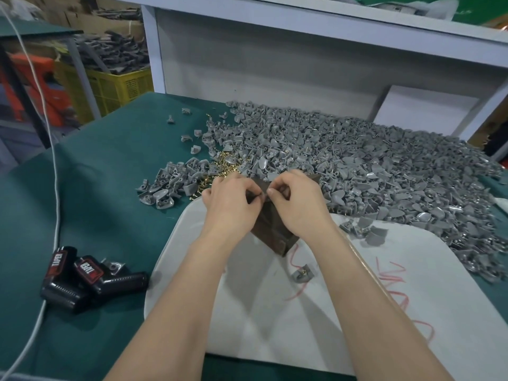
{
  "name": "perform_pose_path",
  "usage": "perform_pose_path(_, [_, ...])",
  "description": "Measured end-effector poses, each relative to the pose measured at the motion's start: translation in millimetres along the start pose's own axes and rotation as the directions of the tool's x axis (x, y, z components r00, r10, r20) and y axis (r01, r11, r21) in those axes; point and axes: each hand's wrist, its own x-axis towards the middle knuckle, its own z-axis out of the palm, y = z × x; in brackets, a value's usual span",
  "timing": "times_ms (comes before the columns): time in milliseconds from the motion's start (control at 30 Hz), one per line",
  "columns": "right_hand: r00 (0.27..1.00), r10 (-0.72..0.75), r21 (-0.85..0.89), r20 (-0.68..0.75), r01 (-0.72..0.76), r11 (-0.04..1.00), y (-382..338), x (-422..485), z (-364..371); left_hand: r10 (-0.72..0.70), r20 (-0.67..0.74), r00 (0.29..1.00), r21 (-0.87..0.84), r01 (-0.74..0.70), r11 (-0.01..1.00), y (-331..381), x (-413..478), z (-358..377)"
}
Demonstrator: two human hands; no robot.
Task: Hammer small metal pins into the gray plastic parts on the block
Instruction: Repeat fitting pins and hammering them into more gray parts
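A dark brown block [270, 229] stands on a white board [412, 312] in front of me. Both my hands meet over its top. My left hand [231, 199] has its fingers curled and pinches something small at the block's top; my right hand [297, 199] pinches there too, fingertips almost touching the left's. What they pinch is mostly hidden; a bit of gray plastic part shows between them. A large heap of gray plastic parts [357, 166] spreads behind and right of the block. Small brass pins [220, 167] lie in a loose pile just behind my left hand.
A black tool with red labels [82, 276] lies on the green table [96, 174] at the left, a white cord [53, 166] running past it. Loose gray parts [302, 273] sit on the white board. A white shelf wall [275, 64] rises behind the heap.
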Motion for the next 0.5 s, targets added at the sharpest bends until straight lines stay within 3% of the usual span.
perform_pose_path(200, [0.999, 0.033, -0.009, 0.013, -0.033, 0.999, -2, 1, -2, 0.007, -0.002, 1.000, 0.001, -0.007, 1.000, 0, 0, 1])
perform_pose_path(367, [0.973, 0.156, -0.115, 0.170, -0.138, 0.984, -12, 12, -12, 0.023, 0.005, 1.000, -0.005, -0.023, 1.000, 0, 0, 0])
perform_pose_path(500, [0.960, 0.179, -0.141, 0.216, -0.151, 0.978, -17, 14, -17, 0.026, 0.005, 1.000, 0.002, -0.026, 1.000, -1, 0, 0])
